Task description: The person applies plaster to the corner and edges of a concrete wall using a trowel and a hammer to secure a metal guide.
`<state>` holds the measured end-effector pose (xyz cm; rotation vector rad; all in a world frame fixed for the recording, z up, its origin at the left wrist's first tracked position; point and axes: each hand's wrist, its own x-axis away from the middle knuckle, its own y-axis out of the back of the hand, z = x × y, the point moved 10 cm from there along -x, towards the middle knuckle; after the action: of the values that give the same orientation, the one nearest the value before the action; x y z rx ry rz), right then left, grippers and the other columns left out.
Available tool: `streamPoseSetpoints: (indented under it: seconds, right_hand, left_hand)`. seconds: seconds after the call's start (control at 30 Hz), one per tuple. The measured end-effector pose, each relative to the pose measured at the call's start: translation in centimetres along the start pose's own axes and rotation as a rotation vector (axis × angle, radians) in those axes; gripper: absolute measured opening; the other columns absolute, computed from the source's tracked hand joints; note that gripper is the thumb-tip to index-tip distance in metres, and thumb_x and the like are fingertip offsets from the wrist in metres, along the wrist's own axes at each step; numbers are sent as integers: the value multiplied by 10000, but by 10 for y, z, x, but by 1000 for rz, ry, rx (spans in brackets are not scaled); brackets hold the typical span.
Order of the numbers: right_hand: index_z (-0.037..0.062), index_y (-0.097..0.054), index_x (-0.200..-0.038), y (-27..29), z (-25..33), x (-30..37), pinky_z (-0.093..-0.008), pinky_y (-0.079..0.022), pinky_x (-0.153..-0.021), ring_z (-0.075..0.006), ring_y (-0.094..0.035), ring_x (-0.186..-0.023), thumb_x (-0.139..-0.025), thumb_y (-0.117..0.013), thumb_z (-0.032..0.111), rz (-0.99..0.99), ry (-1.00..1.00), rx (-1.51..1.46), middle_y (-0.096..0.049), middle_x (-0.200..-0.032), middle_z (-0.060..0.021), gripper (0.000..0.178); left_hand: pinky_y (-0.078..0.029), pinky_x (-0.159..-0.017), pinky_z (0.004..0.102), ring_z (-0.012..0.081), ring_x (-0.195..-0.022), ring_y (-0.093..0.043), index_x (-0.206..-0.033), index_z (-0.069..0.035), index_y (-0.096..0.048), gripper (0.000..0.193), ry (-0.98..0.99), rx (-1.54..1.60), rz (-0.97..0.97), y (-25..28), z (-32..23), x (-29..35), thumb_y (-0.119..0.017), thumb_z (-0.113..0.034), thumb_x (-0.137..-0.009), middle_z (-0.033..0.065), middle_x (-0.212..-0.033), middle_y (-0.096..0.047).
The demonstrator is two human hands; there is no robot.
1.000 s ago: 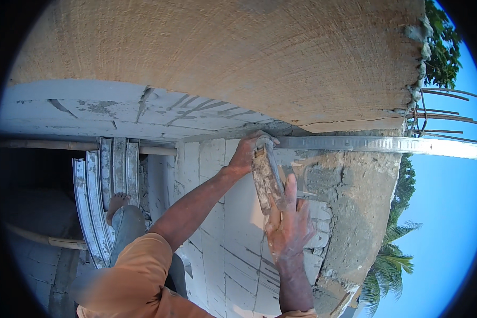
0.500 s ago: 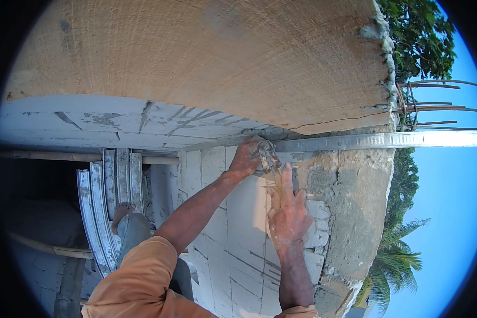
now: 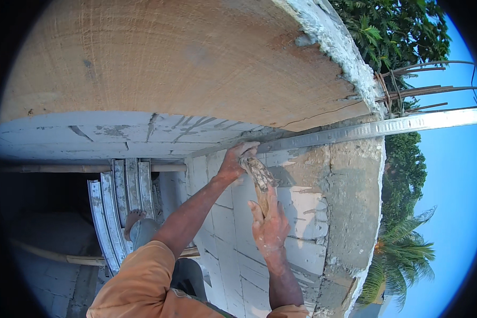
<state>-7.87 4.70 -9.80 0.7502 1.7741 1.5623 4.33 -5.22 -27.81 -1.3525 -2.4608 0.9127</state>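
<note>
My right hand [image 3: 271, 228] grips the wooden handle of a hammer [image 3: 257, 173], its index finger stretched along the handle. The hammer's head is caked with pale mortar and reaches up to the fingers of my left hand [image 3: 237, 160]. Those fingers are closed at the wall corner, by the inner end of a long metal channel [image 3: 350, 131]. What they pinch is hidden. From there the channel runs along the block wall [image 3: 222, 206] under the brown slab face and sticks out past the wall's edge.
Overhead is a rough brown concrete face [image 3: 185, 58] with a broken white edge. Rusty rebar [image 3: 424, 93] juts out at the right, near trees and open sky. Below at left, my bare foot [image 3: 134, 220] stands on metal channels [image 3: 119, 196] beside a bamboo pole [image 3: 74, 168] and a dark drop.
The hammer and my right hand have shifted left, and its head now lies at my left hand's fingers. My left hand stays at the corner. The view has tilted somewhat.
</note>
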Motion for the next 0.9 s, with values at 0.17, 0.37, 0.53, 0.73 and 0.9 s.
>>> streamPoseSetpoints:
  seconds: [0.17, 0.37, 0.53, 0.73, 0.9]
  right_hand:
    - [35, -538, -1266, -49, -37, 30, -453, -514, -669, -347, -660, -762, -890, -699, 342, 202, -290, -549, -647, -962, -206, 511]
    - [-22, -550, -1131, 27, -8, 19, -397, -521, -697, -290, -649, -734, -893, -711, 225, -113, -4, -668, -636, -866, -190, 379]
    - [-18, -516, -1150, -10, -8, 1, -428, -543, -591, -363, -663, -728, -833, -757, 184, 2, 163, -275, -622, -882, -196, 447]
    - [-11, -497, -1131, 6, 7, -5, -401, -532, -506, -323, -647, -622, -866, -709, 242, -163, 196, -117, -586, -789, -157, 423]
    - [-11, -503, -1070, -45, -45, -33, -408, -523, -488, -343, -658, -624, -883, -706, 270, 31, -62, 63, -597, -779, -175, 394]
  left_hand:
    - [-488, -878, 331, 241, -1001, -628, -1175, -12, -650, 273, 59, -483, -94, 97, -20, 81, -609, -163, -952, 142, -1092, -663]
    - [-492, -883, 408, 362, -974, -634, -1107, -22, -674, 242, 175, -891, -58, 160, -35, 202, -626, -140, -901, 185, -1020, -676]
    - [-434, -977, 460, 362, -1067, -612, -1078, -65, -694, 276, 421, -1121, 173, 189, 24, 325, -667, -163, -822, 168, -1092, -677]
    - [-302, -1077, 507, 303, -1196, -522, -1078, -152, -704, 316, 497, -1402, 465, 187, 56, 388, -670, -240, -776, 105, -1146, -652]
    - [-270, -1090, 502, 278, -1204, -505, -1062, -180, -702, 305, 536, -1482, 584, 180, 65, 387, -668, -285, -777, 83, -1126, -644]
